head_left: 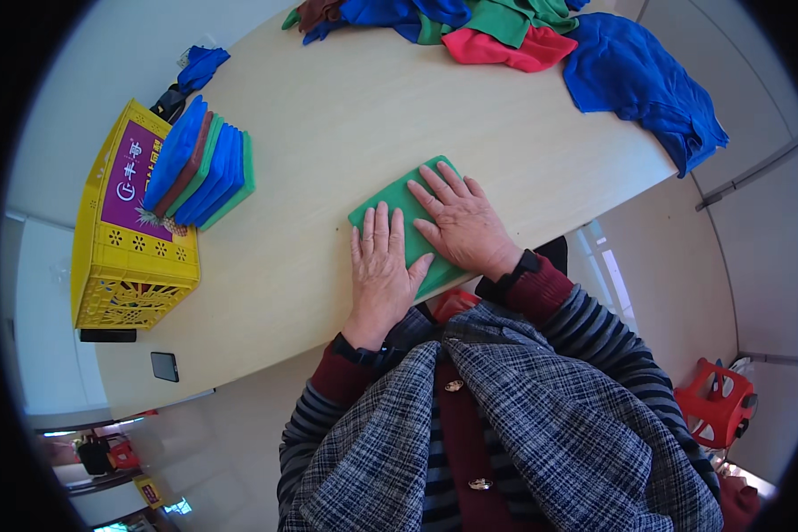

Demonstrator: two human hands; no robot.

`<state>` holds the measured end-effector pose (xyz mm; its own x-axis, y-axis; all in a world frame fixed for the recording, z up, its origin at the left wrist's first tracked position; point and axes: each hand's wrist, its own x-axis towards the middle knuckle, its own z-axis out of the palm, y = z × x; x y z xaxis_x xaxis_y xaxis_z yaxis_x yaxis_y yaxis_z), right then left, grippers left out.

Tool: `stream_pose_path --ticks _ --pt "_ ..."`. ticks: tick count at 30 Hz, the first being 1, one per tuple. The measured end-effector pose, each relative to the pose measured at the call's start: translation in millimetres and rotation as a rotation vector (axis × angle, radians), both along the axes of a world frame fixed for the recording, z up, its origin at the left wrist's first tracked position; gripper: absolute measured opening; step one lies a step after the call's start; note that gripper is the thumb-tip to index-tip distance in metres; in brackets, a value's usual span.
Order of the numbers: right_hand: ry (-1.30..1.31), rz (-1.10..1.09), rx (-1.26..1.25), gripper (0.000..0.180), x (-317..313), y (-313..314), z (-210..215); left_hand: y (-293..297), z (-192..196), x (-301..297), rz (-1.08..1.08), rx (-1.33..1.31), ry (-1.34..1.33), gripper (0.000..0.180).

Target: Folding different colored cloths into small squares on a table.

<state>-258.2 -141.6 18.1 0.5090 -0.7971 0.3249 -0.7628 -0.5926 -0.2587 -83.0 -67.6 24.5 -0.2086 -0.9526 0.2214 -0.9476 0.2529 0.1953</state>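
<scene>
A folded green cloth [405, 213] lies flat at the worktop's [328, 124] near edge — both hands pressed on it, fingers spread, gripping nothing: left hand [383, 270] on its near corner, right hand [459, 222] across the middle. A stack of folded cloths [202, 166] lies by the left edge — beside a yellow crate [129, 257]; loose garments [541, 35] are heaped along the far edge.

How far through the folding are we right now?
Done: a stack of folded cloths, mostly blue with green and brown, leans by the yellow crate. In hand: the left hand and right hand press flat on a folded green cloth. Left: an unfolded pile of blue, red and green garments at the table's far edge.
</scene>
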Motion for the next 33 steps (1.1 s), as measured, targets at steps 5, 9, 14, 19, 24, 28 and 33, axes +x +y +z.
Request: stream_pose_path --ticks 5,9,14,19,24,28,33 --pt "0.024 -0.023 0.017 0.058 -11 3 -2 16 3 3 0.016 0.005 -0.008 0.081" --pt "0.053 -0.053 -0.021 0.057 -16 13 12 33 7 7 -0.032 0.006 -0.028 0.082" --pt "-0.049 0.182 0.095 0.057 6 44 22 53 6 5 -0.153 0.022 0.005 0.08" --pt "-0.045 0.216 0.07 0.058 1 45 4 52 2 13 -0.199 0.011 0.01 0.08" --pt "0.018 -0.003 0.041 0.057 -36 35 1 56 -1 13 -0.204 -0.008 0.04 0.081" --pt "0.091 -0.105 0.058 0.057 -50 31 6 58 9 14 -0.205 0.034 0.034 0.074" --pt "0.085 -0.04 0.044 0.058 -31 26 34 46 23 27 -0.271 0.02 0.082 0.068"
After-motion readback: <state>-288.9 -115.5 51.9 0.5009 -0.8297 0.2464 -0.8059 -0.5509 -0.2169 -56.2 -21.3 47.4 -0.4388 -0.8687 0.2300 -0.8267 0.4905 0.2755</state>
